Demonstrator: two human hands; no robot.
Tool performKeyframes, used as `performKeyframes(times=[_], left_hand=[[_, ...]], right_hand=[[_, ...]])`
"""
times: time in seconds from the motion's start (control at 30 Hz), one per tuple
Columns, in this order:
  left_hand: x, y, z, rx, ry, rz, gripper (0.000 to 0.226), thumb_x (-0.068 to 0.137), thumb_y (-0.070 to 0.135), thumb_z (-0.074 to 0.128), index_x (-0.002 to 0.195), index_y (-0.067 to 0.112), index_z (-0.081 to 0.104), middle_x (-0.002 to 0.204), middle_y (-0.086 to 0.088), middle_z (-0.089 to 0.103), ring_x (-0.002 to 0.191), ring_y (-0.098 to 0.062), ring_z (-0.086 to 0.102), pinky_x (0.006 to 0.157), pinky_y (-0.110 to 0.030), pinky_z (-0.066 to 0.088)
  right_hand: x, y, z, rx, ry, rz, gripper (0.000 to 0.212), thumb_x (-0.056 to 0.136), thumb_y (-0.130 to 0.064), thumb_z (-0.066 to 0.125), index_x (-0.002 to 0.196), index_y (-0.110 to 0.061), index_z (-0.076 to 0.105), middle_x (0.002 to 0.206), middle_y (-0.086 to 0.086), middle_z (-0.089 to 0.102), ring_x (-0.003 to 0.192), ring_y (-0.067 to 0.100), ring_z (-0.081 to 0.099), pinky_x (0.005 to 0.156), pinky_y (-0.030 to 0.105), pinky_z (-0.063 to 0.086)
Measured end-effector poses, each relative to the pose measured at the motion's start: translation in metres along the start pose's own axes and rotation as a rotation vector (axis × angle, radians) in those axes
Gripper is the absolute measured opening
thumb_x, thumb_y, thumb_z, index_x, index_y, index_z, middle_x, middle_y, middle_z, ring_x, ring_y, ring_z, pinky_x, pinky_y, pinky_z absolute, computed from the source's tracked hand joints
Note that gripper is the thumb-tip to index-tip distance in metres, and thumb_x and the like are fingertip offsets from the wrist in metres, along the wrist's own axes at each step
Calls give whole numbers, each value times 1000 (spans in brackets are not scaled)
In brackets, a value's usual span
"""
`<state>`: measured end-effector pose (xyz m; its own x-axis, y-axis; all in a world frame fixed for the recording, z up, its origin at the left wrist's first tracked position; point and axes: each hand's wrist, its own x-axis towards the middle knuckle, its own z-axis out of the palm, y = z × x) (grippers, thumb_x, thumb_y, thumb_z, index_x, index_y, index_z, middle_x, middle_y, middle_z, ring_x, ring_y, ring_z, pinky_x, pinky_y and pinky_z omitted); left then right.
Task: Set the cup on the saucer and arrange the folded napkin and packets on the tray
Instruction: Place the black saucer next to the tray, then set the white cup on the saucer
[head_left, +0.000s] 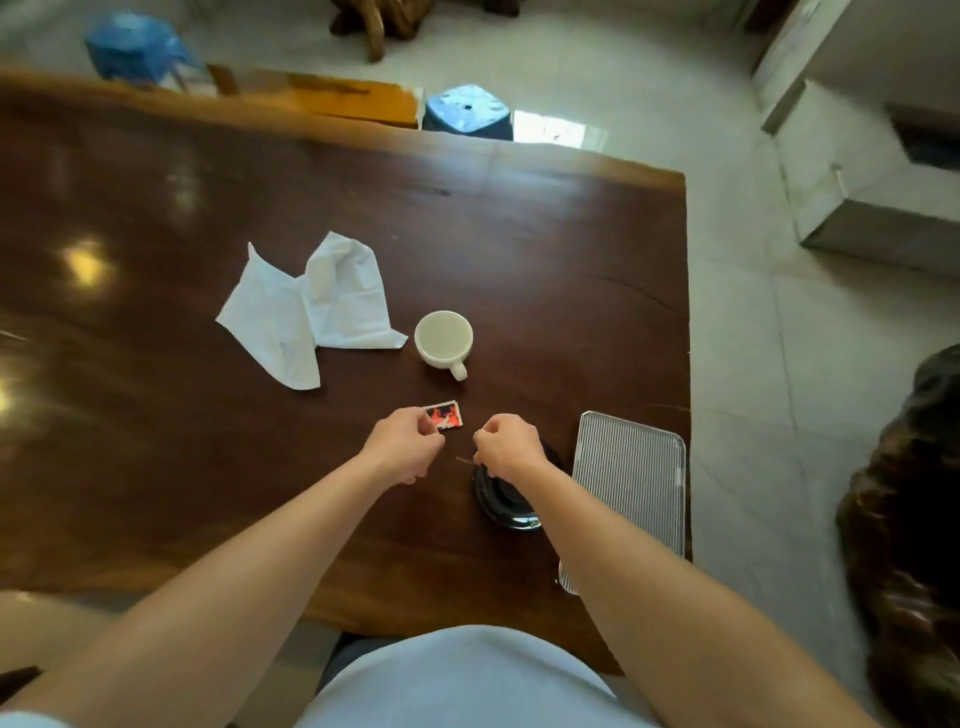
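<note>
Packet (445, 415), pinched by the left hand (402, 441), could be dropped short of the tray (628, 483); the right hand's (506, 447) thin item is unclear.

Both forearms bare, reaching forward, hands close together but apart. Left hand (402, 441) curled, fingertips pinched together. Right hand (506, 441) in a loose fist, knuckles up, thumb and forefinger seemingly nipped together; too small to confirm. Wrists roughly level.

Saucer: the dark glossy round saucer (506, 501), lower centre, is partly hidden by the right forearm.
Tray: the ribbed metal tray's (631, 475) near corner likewise.
Packet: the red-and-white packet's (448, 415) print is too small to read.
</note>
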<state>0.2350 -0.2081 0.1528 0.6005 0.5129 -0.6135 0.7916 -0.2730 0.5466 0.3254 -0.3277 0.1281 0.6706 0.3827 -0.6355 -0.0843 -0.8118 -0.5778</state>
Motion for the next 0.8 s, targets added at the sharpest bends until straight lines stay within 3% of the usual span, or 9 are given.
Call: performKeyframes(times=[0.1,0.2,0.4,0.57,0.8], left_hand=[[3,4,-6,-11,27,30,13,93,22,58,100,15,65,89,-11,74,71,-23,70,66,-34,61],[7,8,-10,-10,29,41,11,94,23,59,100,16,63,91,-10,73,79,-25,73,72,-40,64],[21,9,-16,39,44,89,5,92,19,57,93,21,61,93,-6,70,77,-19,70,67,-33,58],[36,8,-25,88,56,100,4,90,22,57,89,22,61,93,-4,69,87,-23,69,82,-42,60],[65,7,-27,182,46,101,10,91,22,56,99,21,62,102,-2,66,94,-22,63,83,-39,57]], right_hand=[[1,-7,-4,-19,-1,-32,18,88,-22,52,97,-17,67,100,7,74,94,27,70,88,44,59],[0,-14,-9,-52,4,-60,12,88,-19,52,89,-19,64,97,6,74,89,26,70,85,42,59],[9,-25,-12,-117,5,-133,18,91,-19,54,105,-17,66,102,6,72,95,21,65,79,33,54],[24,-37,-15,-213,34,-178,21,90,-20,55,106,-17,68,107,6,67,94,23,63,86,41,57],[54,-57,-25,-270,46,-204,20,92,-19,56,109,-15,67,106,7,67,93,23,62,86,43,57]])
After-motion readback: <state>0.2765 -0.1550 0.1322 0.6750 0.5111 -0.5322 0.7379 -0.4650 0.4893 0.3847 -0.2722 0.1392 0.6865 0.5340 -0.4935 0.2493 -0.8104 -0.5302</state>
